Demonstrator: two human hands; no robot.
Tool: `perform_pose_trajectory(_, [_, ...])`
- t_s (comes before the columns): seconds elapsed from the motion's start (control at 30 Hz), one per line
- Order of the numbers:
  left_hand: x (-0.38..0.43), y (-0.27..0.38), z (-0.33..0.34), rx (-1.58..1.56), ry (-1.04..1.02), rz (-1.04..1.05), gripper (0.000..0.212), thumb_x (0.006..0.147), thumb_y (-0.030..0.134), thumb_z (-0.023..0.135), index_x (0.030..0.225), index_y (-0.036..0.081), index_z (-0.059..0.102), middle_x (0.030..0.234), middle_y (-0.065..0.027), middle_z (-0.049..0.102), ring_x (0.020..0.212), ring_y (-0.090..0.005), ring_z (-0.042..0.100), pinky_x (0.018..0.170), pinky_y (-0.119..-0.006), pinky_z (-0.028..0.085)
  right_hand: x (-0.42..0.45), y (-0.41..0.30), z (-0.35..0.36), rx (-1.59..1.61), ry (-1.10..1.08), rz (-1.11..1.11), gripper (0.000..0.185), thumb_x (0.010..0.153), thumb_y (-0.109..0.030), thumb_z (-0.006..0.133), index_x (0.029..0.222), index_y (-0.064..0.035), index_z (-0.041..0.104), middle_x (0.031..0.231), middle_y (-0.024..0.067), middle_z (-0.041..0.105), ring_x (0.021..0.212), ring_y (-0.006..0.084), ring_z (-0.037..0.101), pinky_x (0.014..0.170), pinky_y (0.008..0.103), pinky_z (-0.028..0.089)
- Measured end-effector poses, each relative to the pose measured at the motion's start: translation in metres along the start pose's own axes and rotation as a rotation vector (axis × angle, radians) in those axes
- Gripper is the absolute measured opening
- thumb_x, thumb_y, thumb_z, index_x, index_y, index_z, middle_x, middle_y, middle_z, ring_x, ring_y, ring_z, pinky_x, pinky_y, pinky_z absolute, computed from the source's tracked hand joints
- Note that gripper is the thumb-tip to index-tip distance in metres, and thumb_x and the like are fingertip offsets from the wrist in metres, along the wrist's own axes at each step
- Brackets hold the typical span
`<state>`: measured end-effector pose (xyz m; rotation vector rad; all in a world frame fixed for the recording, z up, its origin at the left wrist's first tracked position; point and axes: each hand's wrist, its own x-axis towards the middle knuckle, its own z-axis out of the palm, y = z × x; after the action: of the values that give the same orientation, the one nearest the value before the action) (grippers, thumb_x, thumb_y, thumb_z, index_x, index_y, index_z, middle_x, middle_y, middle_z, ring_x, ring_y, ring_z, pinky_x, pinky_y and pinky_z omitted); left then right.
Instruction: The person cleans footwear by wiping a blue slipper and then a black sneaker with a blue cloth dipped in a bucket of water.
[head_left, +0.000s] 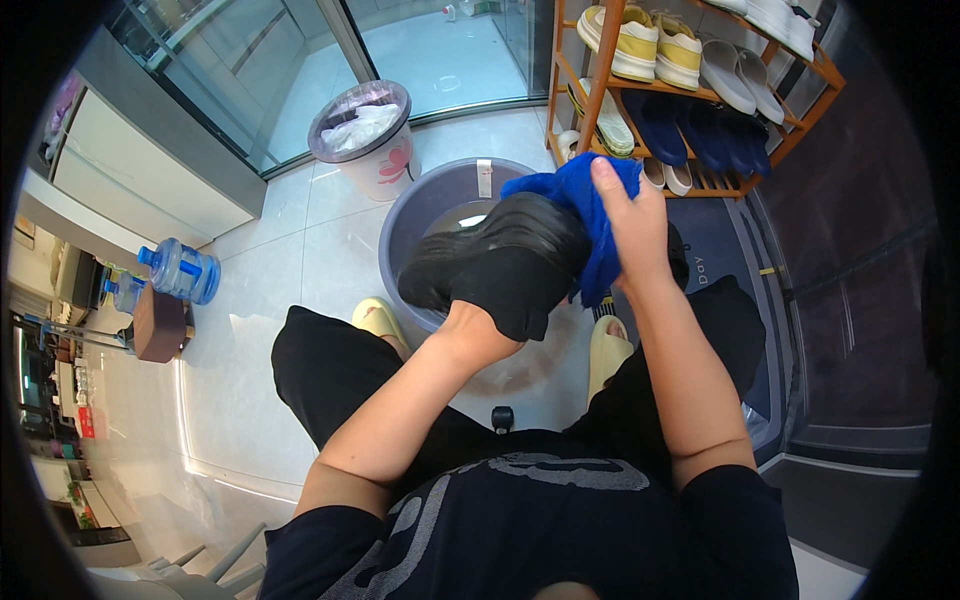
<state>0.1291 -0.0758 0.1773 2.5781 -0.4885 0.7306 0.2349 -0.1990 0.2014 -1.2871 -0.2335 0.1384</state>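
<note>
A black shoe (517, 232) with a ridged, glossy sole part is held over a grey-blue plastic basin (394, 251) with some water in it. My left hand (480, 337) is at the shoe's near opening, its fingers hidden inside or beneath the black fabric. In my right hand (630, 210) is a bunched blue cloth (592, 195), pressed against the shoe's right end. The thumb lies on top of the cloth. Part of another dark item (677, 255) shows behind my right wrist.
A lidless bin (379, 172) with a plastic liner stands beyond the basin. A wooden shoe rack (611, 45) holding several shoes and slippers is at the upper right, beside a dark mat (720, 247). Large blue water bottles (184, 271) stand at left. My slippered feet flank the basin's near side.
</note>
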Motion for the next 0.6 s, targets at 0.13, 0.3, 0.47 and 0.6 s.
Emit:
perform_pose_trajectory(0.13, [0.008, 0.001, -0.011, -0.008, -0.024, 0.01, 0.031, 0.069, 0.007, 0.057, 0.1, 0.007, 0.061, 0.098, -0.0157, 0.059, 0.095, -0.0319, 0.055, 0.084, -0.04, 0.042, 0.004, -0.013, -0.008, 0.252, -0.08, 0.17, 0.032, 0.085, -0.03, 0.057, 0.095, 0.0008, 0.058, 0.084, 0.0059, 0.061, 0.075, 0.0107, 0.058, 0.068, 0.0228, 0.046])
perform_pose_trajectory(0.3, [0.011, 0.0, -0.008, -0.16, 0.072, -0.148, 0.031, 0.069, 0.006, 0.056, 0.1, 0.005, 0.057, 0.096, -0.0159, 0.059, 0.093, -0.0333, 0.055, 0.08, -0.04, 0.043, -0.008, -0.01, -0.004, -0.598, -0.443, -0.342, 0.052, 0.069, -0.029, 0.072, 0.112, -0.0051, 0.053, 0.1, 0.0105, 0.061, 0.091, 0.0203, 0.058, 0.082, 0.0292, 0.043])
perform_pose_trajectory(0.47, [0.002, -0.013, -0.009, -0.014, -0.126, -0.094, 0.036, 0.065, 0.003, 0.058, 0.1, 0.005, 0.055, 0.093, -0.0153, 0.058, 0.087, -0.0327, 0.056, 0.072, -0.038, 0.045, -0.01, 0.005, -0.003, -0.614, -0.366, -0.258, 0.048, 0.067, -0.028, 0.073, 0.105, -0.0048, 0.056, 0.087, 0.0134, 0.063, 0.08, 0.0193, 0.061, 0.074, 0.0293, 0.047])
perform_pose_trajectory(0.6, [-0.001, -0.013, -0.015, -0.119, -0.075, -0.197, 0.035, 0.065, 0.001, 0.06, 0.099, 0.003, 0.055, 0.091, -0.0147, 0.059, 0.086, -0.031, 0.057, 0.072, -0.037, 0.046, -0.011, 0.017, -0.002, -0.529, -0.139, -0.348, 0.042, 0.069, -0.022, 0.069, 0.105, -0.0038, 0.056, 0.084, 0.0128, 0.063, 0.077, 0.018, 0.061, 0.072, 0.0281, 0.047])
